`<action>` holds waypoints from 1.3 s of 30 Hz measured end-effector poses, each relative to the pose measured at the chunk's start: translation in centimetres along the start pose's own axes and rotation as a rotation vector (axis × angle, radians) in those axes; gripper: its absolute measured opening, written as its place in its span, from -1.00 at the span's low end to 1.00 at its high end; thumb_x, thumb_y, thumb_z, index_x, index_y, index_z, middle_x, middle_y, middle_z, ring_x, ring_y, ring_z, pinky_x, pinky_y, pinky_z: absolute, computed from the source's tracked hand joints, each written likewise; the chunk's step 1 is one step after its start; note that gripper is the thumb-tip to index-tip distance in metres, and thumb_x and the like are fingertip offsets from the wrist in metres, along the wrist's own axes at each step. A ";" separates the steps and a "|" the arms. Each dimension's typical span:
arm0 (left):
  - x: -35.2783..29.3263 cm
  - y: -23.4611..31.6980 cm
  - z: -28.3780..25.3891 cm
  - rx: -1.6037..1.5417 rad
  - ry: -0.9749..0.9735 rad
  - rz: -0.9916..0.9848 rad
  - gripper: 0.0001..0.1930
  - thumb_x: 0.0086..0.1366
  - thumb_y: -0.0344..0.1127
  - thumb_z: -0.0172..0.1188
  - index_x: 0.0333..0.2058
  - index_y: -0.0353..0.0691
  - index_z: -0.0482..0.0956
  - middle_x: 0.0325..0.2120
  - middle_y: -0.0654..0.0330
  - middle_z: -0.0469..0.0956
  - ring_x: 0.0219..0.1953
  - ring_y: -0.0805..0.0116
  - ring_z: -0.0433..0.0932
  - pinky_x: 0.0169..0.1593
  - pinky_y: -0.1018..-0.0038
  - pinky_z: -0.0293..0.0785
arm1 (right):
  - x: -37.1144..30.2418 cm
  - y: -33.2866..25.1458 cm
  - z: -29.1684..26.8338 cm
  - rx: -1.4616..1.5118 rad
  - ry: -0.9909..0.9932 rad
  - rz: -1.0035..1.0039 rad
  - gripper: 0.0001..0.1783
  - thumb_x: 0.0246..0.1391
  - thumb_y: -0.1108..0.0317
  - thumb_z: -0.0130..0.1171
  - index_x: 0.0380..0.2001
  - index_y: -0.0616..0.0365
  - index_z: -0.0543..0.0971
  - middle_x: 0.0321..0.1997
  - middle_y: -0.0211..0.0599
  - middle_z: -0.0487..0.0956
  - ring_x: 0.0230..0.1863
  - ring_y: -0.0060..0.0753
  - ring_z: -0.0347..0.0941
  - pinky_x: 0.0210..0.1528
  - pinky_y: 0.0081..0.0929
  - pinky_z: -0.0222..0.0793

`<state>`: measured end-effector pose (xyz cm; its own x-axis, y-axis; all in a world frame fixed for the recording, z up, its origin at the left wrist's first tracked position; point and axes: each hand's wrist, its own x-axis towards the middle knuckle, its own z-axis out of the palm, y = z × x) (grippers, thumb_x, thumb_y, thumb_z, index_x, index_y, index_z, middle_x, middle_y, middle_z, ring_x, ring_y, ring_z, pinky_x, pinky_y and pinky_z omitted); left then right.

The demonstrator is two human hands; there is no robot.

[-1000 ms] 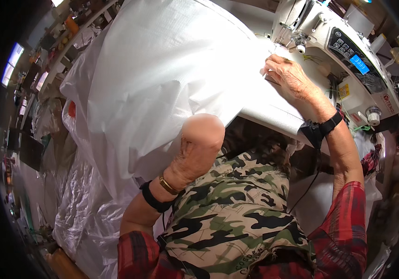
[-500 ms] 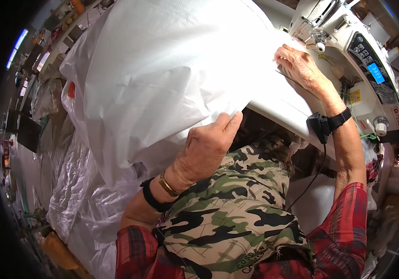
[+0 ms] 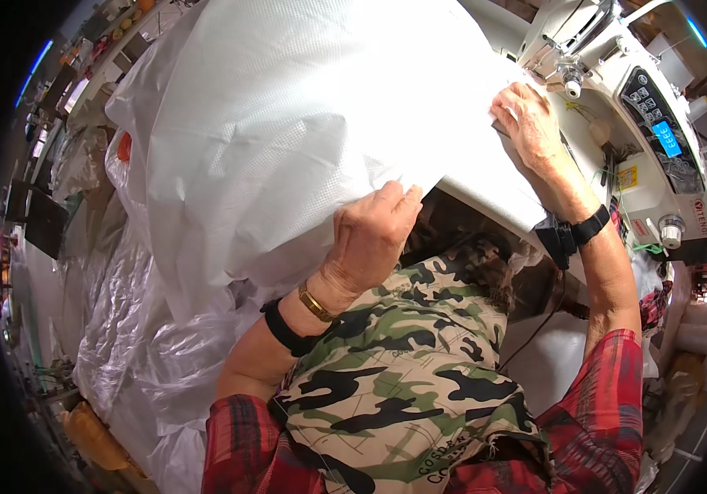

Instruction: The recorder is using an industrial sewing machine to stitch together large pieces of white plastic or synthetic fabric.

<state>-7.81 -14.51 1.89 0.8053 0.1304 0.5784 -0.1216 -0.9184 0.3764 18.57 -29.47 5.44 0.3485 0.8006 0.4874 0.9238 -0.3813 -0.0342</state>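
A large white sheet [image 3: 246, 173] with a fine dimpled texture, apparently plastic, spreads over the work surface and hangs down in folds on the near left. My left hand [image 3: 372, 235] pinches its near edge between thumb and fingers, just above my lap. At the sheet's right side, by the sewing machine [image 3: 658, 198], my right hand [image 3: 530, 132] is closed with bent fingertips on the sheet's edge. The exact grip of those fingertips is partly washed out by glare. Below them, a smooth white edge [image 3: 497, 198] slants toward my right wrist.
The machine's control panel [image 3: 650, 111] with a lit blue display is at the right. Crumpled clear plastic [image 3: 148, 329] lies at the left. A camouflage apron [image 3: 419, 354] covers my lap. A dark cable [image 3: 544, 319] runs down from the black device on my right wrist.
My left hand has risen slightly, keeping its pinch on the sheet's edge. My right hand has turned a little, its wrist shifting left, with the fingers still at the right side.
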 end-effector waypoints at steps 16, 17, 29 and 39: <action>2.8 0.3 -2.1 -0.163 0.028 -0.060 -0.95 0.20 -0.45 0.26 -0.37 -0.26 0.58 -0.51 0.10 0.51 -0.54 0.12 0.51 -0.45 0.33 0.42 | 0.2 1.9 -1.3 -0.020 -0.128 -0.209 -0.91 0.01 0.52 0.15 -0.37 0.12 0.49 -0.31 -0.27 0.49 -0.16 -0.19 0.48 -0.09 -0.31 0.44; 3.0 0.5 -2.6 -0.061 -0.027 -0.009 -0.94 0.16 -0.48 0.24 -0.36 -0.27 0.57 -0.49 0.11 0.49 -0.52 0.13 0.52 -0.45 0.33 0.43 | 0.3 2.1 -1.5 -0.016 -0.127 -0.206 -0.91 0.01 0.52 0.15 -0.37 0.12 0.49 -0.31 -0.27 0.49 -0.16 -0.19 0.48 -0.09 -0.31 0.44; 2.2 0.6 -2.9 -0.048 -0.253 0.020 -0.66 0.09 -0.60 0.12 -0.10 -0.35 0.54 -0.45 0.05 0.44 -0.46 0.11 0.54 -0.40 0.32 0.47 | 1.1 2.9 -1.3 -0.028 -0.165 -0.355 -0.88 0.06 0.52 0.08 -0.32 0.11 0.41 -0.31 -0.31 0.47 -0.15 -0.25 0.47 -0.09 -0.32 0.44; 3.0 2.9 1.2 -0.449 -0.487 0.061 -0.73 0.15 -0.46 0.15 -0.14 -0.36 0.51 -0.34 -0.10 0.56 -0.29 -0.09 0.58 -0.20 0.16 0.49 | 1.1 0.8 -1.8 -0.206 -0.284 -0.224 -0.85 0.09 0.41 0.08 -0.25 0.10 0.40 -0.27 -0.26 0.47 -0.12 -0.28 0.49 -0.06 -0.37 0.43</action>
<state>-5.06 -17.24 3.90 0.9467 -0.1972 0.2548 -0.3203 -0.6605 0.6790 19.45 -29.72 7.49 0.1995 0.9589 0.2017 0.9406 -0.2451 0.2349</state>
